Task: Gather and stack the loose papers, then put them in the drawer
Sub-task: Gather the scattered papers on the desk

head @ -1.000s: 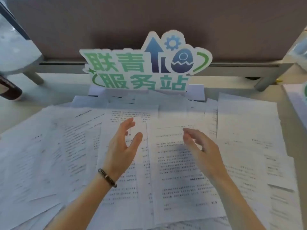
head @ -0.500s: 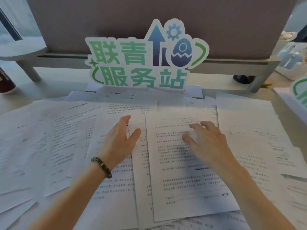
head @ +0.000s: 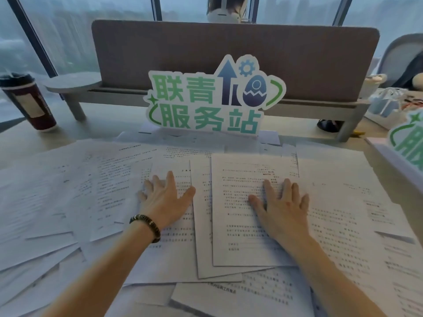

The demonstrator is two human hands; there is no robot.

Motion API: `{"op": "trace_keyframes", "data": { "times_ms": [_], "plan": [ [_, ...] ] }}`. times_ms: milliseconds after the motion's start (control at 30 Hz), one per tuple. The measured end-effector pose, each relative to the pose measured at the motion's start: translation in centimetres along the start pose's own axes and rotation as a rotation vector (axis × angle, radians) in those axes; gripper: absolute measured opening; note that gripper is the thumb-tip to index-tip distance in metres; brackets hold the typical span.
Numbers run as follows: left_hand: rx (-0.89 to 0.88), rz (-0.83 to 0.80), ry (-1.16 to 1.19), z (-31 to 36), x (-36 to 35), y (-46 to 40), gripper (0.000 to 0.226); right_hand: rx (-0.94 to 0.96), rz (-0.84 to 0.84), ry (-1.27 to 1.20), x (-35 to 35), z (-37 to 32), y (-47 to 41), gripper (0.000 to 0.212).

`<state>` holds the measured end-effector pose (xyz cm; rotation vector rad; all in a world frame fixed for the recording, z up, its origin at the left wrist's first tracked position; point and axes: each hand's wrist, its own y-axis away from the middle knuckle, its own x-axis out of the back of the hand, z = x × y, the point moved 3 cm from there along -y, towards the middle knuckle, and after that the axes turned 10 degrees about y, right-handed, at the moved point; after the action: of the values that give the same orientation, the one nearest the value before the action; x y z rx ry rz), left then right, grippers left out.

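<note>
A: Printed sheets (head: 247, 225) lie scattered across the desk (head: 114, 120), long axis pointing away from the person.
B: Left hand (head: 163, 200) and right hand (head: 281, 207) both press flat, fingers straight; right is on the topmost sheet.

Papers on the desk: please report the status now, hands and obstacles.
Left hand and right hand open, flat on the papers. Papers loose, spread, not stacked. Standing sign at far edge; cup far left. Drawer not in view.

Loose papers (head: 343, 213) blanketed the surface (head: 109, 124), leaving bare strips only along the back. There a standing sign (head: 212, 99), a cup (head: 29, 104) at far left and a partition (head: 229, 53) blocked passage.
</note>
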<state>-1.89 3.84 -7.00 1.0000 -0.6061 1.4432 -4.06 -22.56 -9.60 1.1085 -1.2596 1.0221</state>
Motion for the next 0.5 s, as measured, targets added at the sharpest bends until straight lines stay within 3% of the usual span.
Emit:
{"op": "trace_keyframes", "data": {
  "times_ms": [267,500],
  "plan": [
    [-0.102,0.009,0.16,0.9,-1.3,-0.3,0.081,-0.011,-0.016,-0.044,-0.3,0.3,-0.1,0.077],
    [-0.138,0.09,0.001,1.1,-1.9,0.4,0.08,-0.043,-0.003,-0.189,-0.2,0.7,-0.2,0.066]
  ]
}}
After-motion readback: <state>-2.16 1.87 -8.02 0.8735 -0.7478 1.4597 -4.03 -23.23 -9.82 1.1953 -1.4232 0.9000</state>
